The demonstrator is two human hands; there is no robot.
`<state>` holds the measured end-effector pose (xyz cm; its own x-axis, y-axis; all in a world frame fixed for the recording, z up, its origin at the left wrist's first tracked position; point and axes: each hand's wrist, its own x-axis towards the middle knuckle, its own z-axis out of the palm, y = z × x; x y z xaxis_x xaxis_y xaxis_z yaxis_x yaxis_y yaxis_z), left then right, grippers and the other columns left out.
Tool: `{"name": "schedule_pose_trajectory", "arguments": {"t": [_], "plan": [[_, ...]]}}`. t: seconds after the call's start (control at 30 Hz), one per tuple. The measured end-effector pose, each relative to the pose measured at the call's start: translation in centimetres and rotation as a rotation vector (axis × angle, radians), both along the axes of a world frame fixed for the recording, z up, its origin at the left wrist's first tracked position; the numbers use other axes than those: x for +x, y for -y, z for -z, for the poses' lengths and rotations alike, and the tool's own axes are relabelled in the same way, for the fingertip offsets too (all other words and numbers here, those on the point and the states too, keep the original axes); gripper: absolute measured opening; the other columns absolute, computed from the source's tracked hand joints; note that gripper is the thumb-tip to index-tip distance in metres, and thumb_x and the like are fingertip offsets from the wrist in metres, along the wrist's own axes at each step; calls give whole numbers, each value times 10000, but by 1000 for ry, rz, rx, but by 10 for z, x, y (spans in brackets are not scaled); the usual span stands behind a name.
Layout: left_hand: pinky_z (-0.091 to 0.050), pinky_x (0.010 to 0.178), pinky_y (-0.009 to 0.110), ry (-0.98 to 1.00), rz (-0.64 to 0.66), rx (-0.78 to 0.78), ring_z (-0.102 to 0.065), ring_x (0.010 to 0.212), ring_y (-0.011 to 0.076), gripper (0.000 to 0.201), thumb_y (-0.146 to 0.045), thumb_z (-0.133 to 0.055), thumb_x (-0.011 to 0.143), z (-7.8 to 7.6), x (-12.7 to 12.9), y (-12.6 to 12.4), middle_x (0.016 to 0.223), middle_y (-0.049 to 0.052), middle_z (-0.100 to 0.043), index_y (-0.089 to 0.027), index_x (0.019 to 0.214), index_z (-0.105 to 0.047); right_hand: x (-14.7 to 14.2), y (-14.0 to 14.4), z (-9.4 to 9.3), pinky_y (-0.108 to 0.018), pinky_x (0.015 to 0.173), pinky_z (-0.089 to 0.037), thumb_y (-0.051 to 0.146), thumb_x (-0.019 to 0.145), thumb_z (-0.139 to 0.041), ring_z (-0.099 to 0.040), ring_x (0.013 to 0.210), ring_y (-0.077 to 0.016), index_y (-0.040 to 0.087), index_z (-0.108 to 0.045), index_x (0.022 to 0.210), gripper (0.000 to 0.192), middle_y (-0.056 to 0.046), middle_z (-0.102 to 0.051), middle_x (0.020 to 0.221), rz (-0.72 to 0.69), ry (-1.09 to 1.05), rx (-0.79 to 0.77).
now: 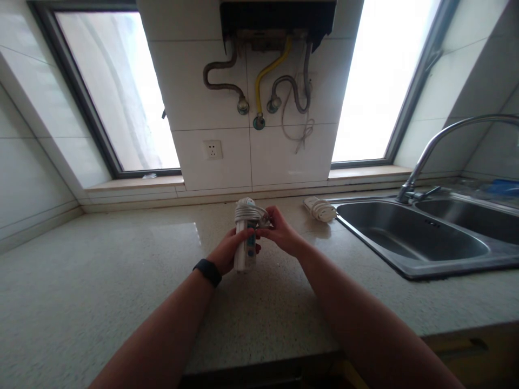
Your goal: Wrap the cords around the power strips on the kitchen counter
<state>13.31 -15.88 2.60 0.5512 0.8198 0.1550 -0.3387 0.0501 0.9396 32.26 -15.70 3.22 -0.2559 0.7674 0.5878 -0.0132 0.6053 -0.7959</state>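
Note:
A white power strip with its white cord wound around the upper end is held upright over the speckled countertop. My left hand, with a black band on the wrist, grips the strip's body from the left. My right hand pinches the wound cord near the top from the right. A second white power strip with a bundled cord lies on the counter to the right, just left of the sink.
A steel double sink with a curved tap fills the right side. A wall socket sits on the tiled wall below a water heater with hoses. Windows flank both sides.

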Motion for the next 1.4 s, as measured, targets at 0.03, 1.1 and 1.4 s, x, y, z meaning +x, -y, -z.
{"name": "schedule_pose_trajectory", "arguments": {"t": [0.03,1.1,1.4], "plan": [[-524,597,307,4,3,11,-676,720,207,472,-436,-719,824,1,-1,-1,963,109,-632,-114,1138,-576,0,0,0,-297,687,-499,396,776,-775,-595,756,-135,230,-364,981,489,7,-541,912,13,-4,5],[-350,1025,437,-1053,-591,1449,-556,1135,285,958,-163,-681,704,0,-31,-25,1240,133,-624,-155,1552,-236,14,-26,6,-312,692,-504,493,865,-548,-609,841,-177,261,-533,1275,471,-84,-600,1191,421,-179,-360],[-185,1143,481,-1006,-595,1643,-464,1299,269,872,-15,-555,795,-8,-34,-20,1329,55,-607,-287,1561,-239,6,3,-4,-433,1137,-223,461,968,-462,-470,1306,-233,304,-658,1259,383,-40,-598,1345,428,429,194]]}}
